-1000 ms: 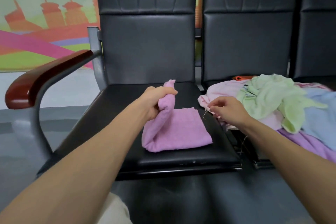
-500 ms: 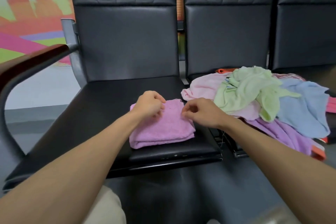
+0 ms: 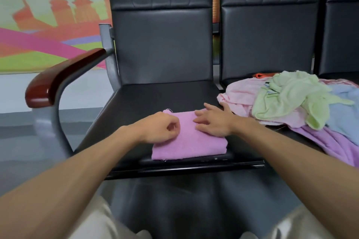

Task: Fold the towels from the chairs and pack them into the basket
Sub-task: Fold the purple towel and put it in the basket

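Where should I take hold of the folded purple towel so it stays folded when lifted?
Grip the purple towel at its near edge, coming from the front: the layers look stacked there beside the front rim of the seat, so pinching from above and below should clamp them all.
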Demonstrator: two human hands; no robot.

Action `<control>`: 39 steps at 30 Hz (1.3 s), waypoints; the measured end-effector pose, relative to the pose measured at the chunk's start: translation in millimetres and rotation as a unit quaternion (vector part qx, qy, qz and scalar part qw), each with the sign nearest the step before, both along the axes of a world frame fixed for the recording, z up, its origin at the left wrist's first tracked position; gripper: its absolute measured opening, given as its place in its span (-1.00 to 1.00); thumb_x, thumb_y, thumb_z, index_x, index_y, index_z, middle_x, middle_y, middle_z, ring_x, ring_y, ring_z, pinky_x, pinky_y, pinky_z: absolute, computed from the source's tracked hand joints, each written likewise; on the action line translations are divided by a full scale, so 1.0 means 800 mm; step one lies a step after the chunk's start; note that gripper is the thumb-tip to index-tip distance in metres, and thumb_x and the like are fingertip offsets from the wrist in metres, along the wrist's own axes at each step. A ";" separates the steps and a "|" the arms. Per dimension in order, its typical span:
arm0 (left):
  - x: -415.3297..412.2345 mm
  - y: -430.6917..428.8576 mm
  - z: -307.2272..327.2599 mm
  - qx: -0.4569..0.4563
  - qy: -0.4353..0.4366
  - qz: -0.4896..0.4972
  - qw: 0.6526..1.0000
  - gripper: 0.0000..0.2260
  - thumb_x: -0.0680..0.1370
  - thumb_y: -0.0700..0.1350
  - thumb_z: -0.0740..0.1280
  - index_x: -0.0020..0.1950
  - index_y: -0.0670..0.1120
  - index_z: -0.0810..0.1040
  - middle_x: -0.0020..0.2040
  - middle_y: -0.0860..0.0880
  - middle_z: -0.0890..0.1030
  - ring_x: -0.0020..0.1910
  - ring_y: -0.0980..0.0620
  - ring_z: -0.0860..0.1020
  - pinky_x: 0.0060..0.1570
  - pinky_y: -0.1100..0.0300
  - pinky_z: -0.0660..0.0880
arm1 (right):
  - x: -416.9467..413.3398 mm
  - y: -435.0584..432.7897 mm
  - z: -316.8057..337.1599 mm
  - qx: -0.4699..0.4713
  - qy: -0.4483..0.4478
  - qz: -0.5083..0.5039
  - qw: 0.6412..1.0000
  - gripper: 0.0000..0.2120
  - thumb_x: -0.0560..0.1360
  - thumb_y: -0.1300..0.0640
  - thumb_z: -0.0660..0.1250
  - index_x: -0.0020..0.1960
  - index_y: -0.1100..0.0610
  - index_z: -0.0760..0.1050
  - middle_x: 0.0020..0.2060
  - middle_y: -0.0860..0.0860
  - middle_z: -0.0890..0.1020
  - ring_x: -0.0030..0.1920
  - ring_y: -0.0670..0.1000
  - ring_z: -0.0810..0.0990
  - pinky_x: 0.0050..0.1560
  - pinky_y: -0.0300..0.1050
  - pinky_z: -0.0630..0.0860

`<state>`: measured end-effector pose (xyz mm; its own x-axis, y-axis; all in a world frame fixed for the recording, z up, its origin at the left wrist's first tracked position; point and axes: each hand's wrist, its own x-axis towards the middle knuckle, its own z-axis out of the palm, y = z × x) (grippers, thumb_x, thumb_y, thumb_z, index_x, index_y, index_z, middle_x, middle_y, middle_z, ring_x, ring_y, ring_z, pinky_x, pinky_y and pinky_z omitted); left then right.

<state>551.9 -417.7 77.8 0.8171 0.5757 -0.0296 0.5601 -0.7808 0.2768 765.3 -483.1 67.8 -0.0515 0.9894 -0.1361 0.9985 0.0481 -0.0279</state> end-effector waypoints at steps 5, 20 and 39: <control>-0.022 -0.007 -0.005 -0.102 -0.037 -0.019 0.994 -0.77 0.42 0.11 0.48 -0.11 0.03 0.53 -0.12 0.09 0.46 -0.12 0.12 0.43 -0.03 0.14 0.46 | -0.010 -0.007 0.008 0.123 0.085 0.066 0.987 -0.76 0.47 -0.07 0.38 0.08 0.00 0.53 0.11 -0.04 0.45 0.12 -0.01 0.36 0.20 -0.04 0.34; -0.044 0.002 0.005 -0.165 -0.152 0.036 0.974 -0.81 0.42 -0.06 0.34 -0.01 -0.10 0.57 -0.11 -0.02 0.59 -0.18 0.14 0.49 -0.05 0.18 0.46 | 0.000 -0.047 0.030 0.020 0.188 0.026 0.982 -0.87 0.27 0.04 0.29 -0.21 0.04 0.42 -0.31 -0.03 0.47 -0.28 -0.01 0.42 -0.19 -0.01 0.42; 0.019 0.062 -0.015 -0.093 -0.011 0.311 0.946 -0.60 0.57 0.22 0.17 -0.02 -0.13 0.44 -0.24 -0.02 0.51 -0.27 0.00 0.51 -0.29 0.18 0.40 | 0.010 0.020 0.014 -0.007 0.146 -0.112 0.983 -0.74 0.58 0.08 0.20 0.20 0.13 0.52 0.08 0.03 0.61 0.10 0.04 0.53 0.07 -0.14 0.42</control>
<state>566.8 -368.1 65.6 0.3239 0.9315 -0.1654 0.8875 -0.2386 0.3942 773.3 -467.1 78.8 0.1279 0.9787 -0.1607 0.9337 -0.1734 -0.3133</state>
